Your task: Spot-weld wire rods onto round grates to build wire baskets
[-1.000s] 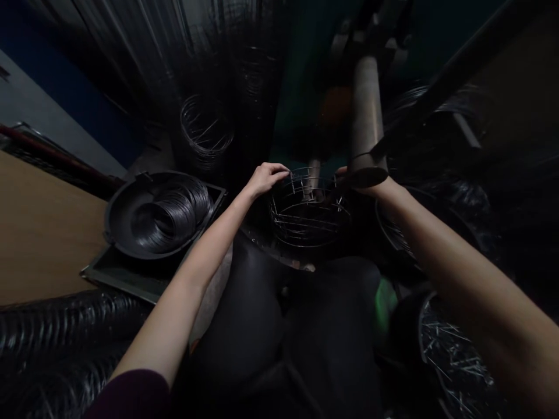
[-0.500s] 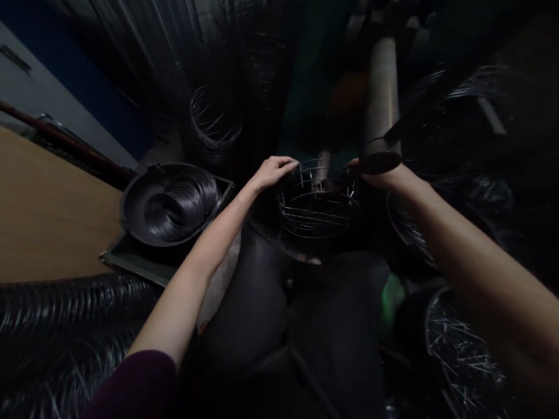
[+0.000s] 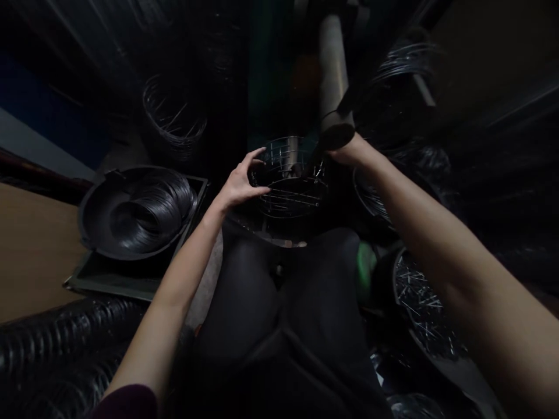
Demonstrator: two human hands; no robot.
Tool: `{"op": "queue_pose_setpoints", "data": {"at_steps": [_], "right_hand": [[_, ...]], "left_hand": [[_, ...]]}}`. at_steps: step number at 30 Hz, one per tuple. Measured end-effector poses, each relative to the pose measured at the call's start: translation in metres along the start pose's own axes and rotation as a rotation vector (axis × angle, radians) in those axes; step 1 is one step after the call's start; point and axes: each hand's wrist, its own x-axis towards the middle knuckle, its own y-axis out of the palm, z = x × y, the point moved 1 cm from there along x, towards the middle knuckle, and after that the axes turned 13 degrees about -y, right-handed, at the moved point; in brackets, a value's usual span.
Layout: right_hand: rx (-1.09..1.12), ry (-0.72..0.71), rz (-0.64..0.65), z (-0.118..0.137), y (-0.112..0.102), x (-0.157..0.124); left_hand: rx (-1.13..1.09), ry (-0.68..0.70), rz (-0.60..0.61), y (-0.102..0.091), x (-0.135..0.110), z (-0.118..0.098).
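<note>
Wire basket (image 3: 292, 180) between both hands, no legible markings

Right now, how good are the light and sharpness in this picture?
Head view: very dim, the upper part almost black; the round wire basket and left hand are readable, the right hand is half hidden; wide-angle bending stretches the edges; the black wire coil shines slightly.

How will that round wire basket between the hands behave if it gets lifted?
The wire basket is mostly open gaps between thin rods, so probably light for its size. Its hoops and uprights look joined, so likely stiff. The left hand grips its side; thin wires may dig into fingers.
</note>
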Motion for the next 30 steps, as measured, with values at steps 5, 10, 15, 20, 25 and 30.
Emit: {"op": "queue_pose_setpoints", "data": {"at_steps": [5,10,15,20,25,30], "right_hand": [[0.109,-0.026,-0.042,0.017,-0.007,-0.017],[0.252,-0.098,-0.061,0.033,0.002,-0.056],[0.347,-0.195,-0.064,0.071,0.017,-0.13],[0.682,0.014,-0.315,0.103,0.038,-0.203],[1.139,0.315,-0.64,0.109,0.07,-0.224],[1.012,0.484,-0.806,0.105,0.076,-0.235]], "left_hand": [[0.134,0.074,-0.022,0.0,-0.024,-0.022],[0.298,0.23,0.013,0.011,-0.073,-0.042],[0.469,0.224,0.145,0.021,-0.135,-0.054],[0.504,0.356,0.26,0.029,-0.179,-0.055],[0.609,0.425,0.279,0.04,-0.2,-0.05],[0.629,0.509,0.252,0.043,-0.212,-0.055]]}}
